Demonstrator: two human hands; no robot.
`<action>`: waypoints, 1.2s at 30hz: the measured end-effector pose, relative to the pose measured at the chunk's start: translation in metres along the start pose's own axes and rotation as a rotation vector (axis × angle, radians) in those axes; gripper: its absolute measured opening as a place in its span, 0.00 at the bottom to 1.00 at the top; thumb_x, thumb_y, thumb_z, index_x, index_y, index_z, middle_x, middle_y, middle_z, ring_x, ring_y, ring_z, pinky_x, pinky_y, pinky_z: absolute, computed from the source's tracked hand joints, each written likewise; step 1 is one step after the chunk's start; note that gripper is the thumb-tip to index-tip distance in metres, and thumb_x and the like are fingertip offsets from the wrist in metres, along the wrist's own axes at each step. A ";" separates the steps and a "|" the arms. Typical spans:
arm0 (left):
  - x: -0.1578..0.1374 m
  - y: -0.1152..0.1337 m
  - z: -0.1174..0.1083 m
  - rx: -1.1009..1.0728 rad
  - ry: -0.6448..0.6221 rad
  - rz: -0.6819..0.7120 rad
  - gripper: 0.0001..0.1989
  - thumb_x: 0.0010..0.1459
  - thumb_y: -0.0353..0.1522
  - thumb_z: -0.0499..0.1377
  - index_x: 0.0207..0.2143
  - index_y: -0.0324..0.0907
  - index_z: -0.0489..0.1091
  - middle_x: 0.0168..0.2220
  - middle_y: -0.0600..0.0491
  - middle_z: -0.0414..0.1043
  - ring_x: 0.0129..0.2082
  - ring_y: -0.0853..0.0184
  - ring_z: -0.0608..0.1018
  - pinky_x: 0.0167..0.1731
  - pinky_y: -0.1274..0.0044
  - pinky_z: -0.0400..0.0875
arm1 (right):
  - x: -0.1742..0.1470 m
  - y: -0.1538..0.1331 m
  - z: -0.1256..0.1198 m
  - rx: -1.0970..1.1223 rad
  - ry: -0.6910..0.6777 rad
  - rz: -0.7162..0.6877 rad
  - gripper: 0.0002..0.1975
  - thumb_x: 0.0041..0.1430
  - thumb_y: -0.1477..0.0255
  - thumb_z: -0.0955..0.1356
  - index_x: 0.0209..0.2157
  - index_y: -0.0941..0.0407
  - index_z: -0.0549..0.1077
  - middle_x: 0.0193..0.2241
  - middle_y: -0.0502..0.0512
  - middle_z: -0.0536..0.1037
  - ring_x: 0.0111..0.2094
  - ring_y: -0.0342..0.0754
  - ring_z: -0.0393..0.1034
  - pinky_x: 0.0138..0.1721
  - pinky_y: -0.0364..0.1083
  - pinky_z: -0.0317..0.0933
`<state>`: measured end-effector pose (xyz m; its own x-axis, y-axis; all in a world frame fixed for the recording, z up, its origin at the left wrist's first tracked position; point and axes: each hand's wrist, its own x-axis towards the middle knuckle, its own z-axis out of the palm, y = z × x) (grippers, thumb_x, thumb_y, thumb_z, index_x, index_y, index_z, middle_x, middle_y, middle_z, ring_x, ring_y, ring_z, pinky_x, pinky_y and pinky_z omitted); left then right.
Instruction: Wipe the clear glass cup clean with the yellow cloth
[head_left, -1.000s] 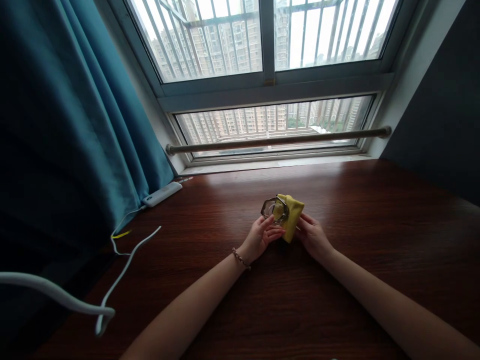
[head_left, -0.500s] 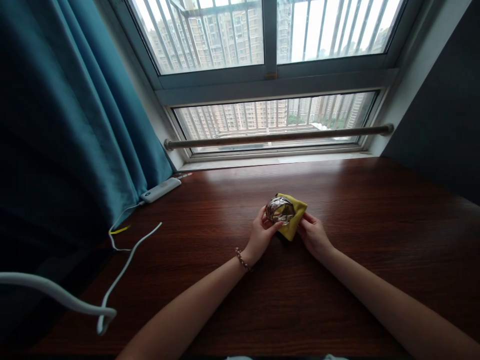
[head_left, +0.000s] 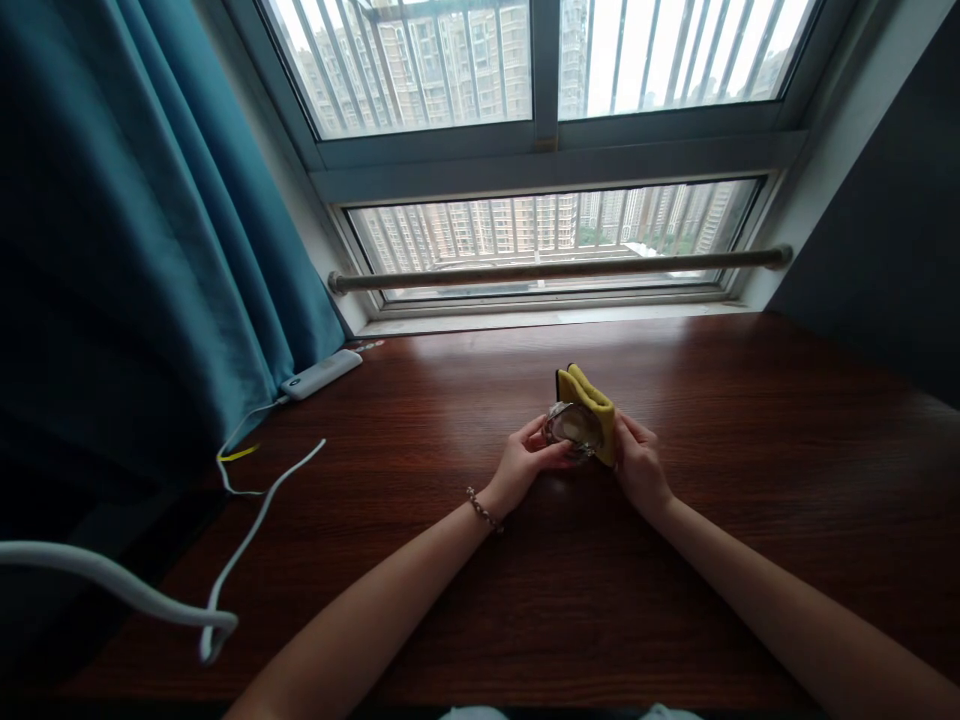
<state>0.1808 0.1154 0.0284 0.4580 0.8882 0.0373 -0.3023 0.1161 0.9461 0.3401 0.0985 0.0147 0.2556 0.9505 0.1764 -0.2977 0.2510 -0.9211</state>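
My left hand is closed on the rim of a small, shiny round glass dish, thumb at the front. The dish is tilted, so its hollow side faces me. A folded yellow cloth with a dark edge presses against the right side of the dish. My right hand grips this cloth from the right, and its fingertips are partly hidden behind it. Both hands are just above the brown wooden desk. A beaded bracelet circles my left wrist.
At the back left a white power bank lies beside the blue curtain, with a thin cable attached. A thicker white cable arches over the desk's left side. Behind the desk, a rail crosses the window.
The dish has turned and moved slightly right. The cloth, spread flatter behind it before, now stands folded upright at its right side. My right hand has shifted a little to the right.
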 end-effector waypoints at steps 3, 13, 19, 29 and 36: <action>0.001 -0.004 -0.004 0.024 0.009 -0.062 0.17 0.48 0.38 0.60 0.38 0.36 0.68 0.27 0.50 0.72 0.19 0.68 0.74 0.19 0.78 0.69 | -0.001 -0.005 -0.001 -0.124 -0.074 -0.060 0.18 0.53 0.62 0.65 0.43 0.56 0.72 0.44 0.53 0.72 0.44 0.51 0.66 0.43 0.46 0.60; 0.004 -0.011 -0.009 -0.085 0.051 -0.111 0.15 0.50 0.40 0.56 0.25 0.34 0.65 0.18 0.53 0.66 0.09 0.74 0.65 0.07 0.82 0.54 | 0.004 0.012 -0.002 -0.005 -0.169 0.084 0.18 0.53 0.59 0.65 0.40 0.56 0.72 0.34 0.51 0.76 0.33 0.46 0.69 0.33 0.42 0.62; 0.008 -0.009 -0.012 -0.253 0.262 -0.064 0.16 0.51 0.40 0.54 0.31 0.34 0.66 0.23 0.52 0.69 0.12 0.75 0.67 0.11 0.83 0.58 | 0.001 0.009 0.000 0.014 -0.188 0.090 0.16 0.53 0.63 0.66 0.41 0.56 0.72 0.37 0.52 0.75 0.36 0.47 0.69 0.35 0.43 0.63; 0.008 -0.010 -0.008 -0.155 0.291 -0.022 0.16 0.47 0.38 0.60 0.34 0.37 0.62 0.26 0.53 0.69 0.19 0.68 0.74 0.20 0.79 0.69 | -0.002 0.007 0.001 -0.033 -0.083 0.065 0.17 0.43 0.68 0.72 0.38 0.55 0.70 0.39 0.53 0.74 0.37 0.48 0.71 0.36 0.44 0.66; 0.007 -0.014 -0.009 -0.025 0.270 -0.036 0.15 0.50 0.40 0.55 0.33 0.36 0.63 0.17 0.56 0.64 0.13 0.69 0.70 0.11 0.81 0.60 | -0.005 0.003 0.003 -0.105 -0.096 0.013 0.22 0.46 0.67 0.70 0.45 0.53 0.67 0.38 0.52 0.74 0.37 0.46 0.69 0.36 0.42 0.64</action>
<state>0.1805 0.1239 0.0129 0.2301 0.9693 -0.0870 -0.3120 0.1582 0.9368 0.3350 0.0951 0.0124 0.1612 0.9681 0.1918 -0.2016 0.2225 -0.9539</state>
